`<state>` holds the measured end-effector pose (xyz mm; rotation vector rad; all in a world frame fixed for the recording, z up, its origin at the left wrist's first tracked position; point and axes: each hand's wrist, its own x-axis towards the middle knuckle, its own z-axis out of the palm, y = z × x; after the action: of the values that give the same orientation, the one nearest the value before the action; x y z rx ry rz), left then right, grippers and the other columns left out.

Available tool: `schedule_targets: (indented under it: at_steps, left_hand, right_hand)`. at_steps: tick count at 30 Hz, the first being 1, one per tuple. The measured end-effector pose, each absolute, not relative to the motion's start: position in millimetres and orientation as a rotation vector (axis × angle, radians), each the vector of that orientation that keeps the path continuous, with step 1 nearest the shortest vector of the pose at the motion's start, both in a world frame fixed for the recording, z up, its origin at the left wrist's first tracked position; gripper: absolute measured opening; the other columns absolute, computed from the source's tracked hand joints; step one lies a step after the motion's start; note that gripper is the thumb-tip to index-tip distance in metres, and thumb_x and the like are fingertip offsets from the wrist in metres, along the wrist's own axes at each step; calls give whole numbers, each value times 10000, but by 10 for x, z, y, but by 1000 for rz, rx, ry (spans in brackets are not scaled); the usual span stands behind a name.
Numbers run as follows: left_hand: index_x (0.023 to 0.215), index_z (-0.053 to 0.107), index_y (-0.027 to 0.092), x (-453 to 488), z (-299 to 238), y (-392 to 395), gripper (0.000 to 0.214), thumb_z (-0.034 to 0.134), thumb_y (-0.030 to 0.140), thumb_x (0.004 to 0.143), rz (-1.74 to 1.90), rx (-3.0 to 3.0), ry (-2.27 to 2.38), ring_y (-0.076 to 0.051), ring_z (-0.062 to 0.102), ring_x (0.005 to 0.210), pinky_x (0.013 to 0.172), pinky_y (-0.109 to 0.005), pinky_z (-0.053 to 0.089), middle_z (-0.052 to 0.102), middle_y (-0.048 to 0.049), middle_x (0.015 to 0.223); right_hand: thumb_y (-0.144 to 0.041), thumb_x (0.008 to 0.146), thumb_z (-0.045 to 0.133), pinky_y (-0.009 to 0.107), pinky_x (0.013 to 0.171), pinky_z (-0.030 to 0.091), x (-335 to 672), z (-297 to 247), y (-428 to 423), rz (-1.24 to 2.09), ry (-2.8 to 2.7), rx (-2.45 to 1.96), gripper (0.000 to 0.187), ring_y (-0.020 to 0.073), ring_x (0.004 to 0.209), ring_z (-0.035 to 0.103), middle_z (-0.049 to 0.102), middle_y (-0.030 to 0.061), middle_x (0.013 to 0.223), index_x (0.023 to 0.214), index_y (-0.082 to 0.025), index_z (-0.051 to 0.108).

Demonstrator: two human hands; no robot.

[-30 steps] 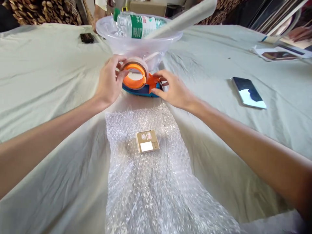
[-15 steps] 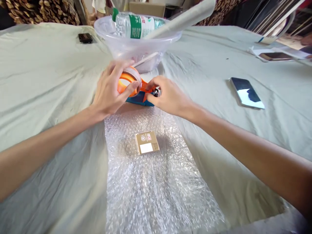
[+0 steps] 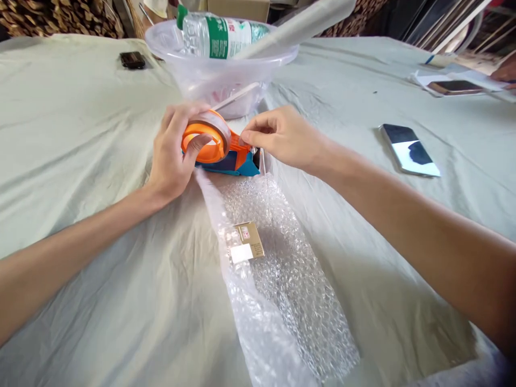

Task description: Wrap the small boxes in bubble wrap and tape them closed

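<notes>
Tape dispenser (image 3: 231, 162), blue with orange parts, sits on the cloth (image 3: 80, 140) just in front of the basin (image 3: 226, 80); the person's left hand (image 3: 171, 148) wraps it, fingers curved over the roll of tape (image 3: 215, 122) and thumb hooked into the orange ring (image 3: 217, 148). The right hand (image 3: 286, 137) has thumb and forefinger pressed together beside the dispenser's orange arm; whether they pinch the tape's end cannot be told. Largest of the labels is the bottle's (image 3: 220, 38), green and white, showing what looks like 水 beside unclear red marks. Smaller, the gold-brown box (image 3: 255, 244) bears a white panel (image 3: 241, 253), a red emblem (image 3: 246, 234) and print too fine to read. Pale green, the cloth spreads beneath everything. Bubble wrap (image 3: 290, 269) runs toward the person, one flap covering the box's left side. Translucent, the basin carries the bottle and a long white tube (image 3: 310, 24), which hides the label's lower right. At right, papers (image 3: 423, 83) lie near another person's hand (image 3: 506, 71); closer is a phone (image 3: 411, 151). Left of the basin lies a small black object (image 3: 132, 60).
</notes>
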<state>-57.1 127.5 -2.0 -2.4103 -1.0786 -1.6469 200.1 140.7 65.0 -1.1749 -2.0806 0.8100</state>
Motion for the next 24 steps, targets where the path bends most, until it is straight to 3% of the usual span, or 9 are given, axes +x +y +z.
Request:
schedule_targets:
  at_steps: [5, 11, 14, 17, 24]
  left_hand:
    - [1391, 725, 441, -587, -34, 1287, 295, 664, 569, 1132, -1647, -2387, -1091, -300, 743, 1279, 1180, -499, 606, 780, -30, 1331]
    - [1387, 718, 468, -559, 5, 1237, 306, 653, 600, 1118, -1626, -2396, -1164, -313, 708, 1360, 1258, -533, 569, 772, -22, 1375]
    - [1456, 638, 480, -539, 10, 1214, 393, 621, 661, 1108, -1620, -2399, -1200, -316, 671, 1451, 1291, -546, 542, 726, -30, 1489]
    - [1477, 546, 445, -551, -47, 1255, 494, 678, 691, 1069, -1714, -2369, -1234, -316, 678, 1436, 1236, -552, 573, 671, -56, 1530]
    - [1329, 611, 306, -616, -156, 1331, 340, 723, 488, 1065, -1668, -2315, -1345, -304, 680, 1288, 1122, -572, 583, 711, -27, 1318]
  right_hand:
    - [-97, 956, 844, 318, 797, 532, 1996, 822, 1367, 840, -2116, -1174, 236, 164, 768, 668, 773, -2, 790, 774, -240, 804]
    - [-76, 956, 830, 382, 800, 568, 2053, 892, 1339, 795, -2112, -1275, 199, 198, 696, 664, 698, -15, 686, 900, -262, 869]
    - [-113, 953, 874, 427, 830, 611, 2102, 792, 1368, 847, -2000, -1285, 150, 210, 678, 668, 683, -14, 672, 924, -259, 855]
    - [-123, 938, 917, 438, 829, 649, 2138, 667, 1394, 962, -1877, -1283, 185, 205, 686, 701, 730, 21, 723, 831, -227, 808]
    - [-163, 914, 955, 442, 854, 727, 2170, 561, 1351, 1013, -1711, -1260, 218, 227, 765, 790, 761, 15, 734, 874, -242, 756]
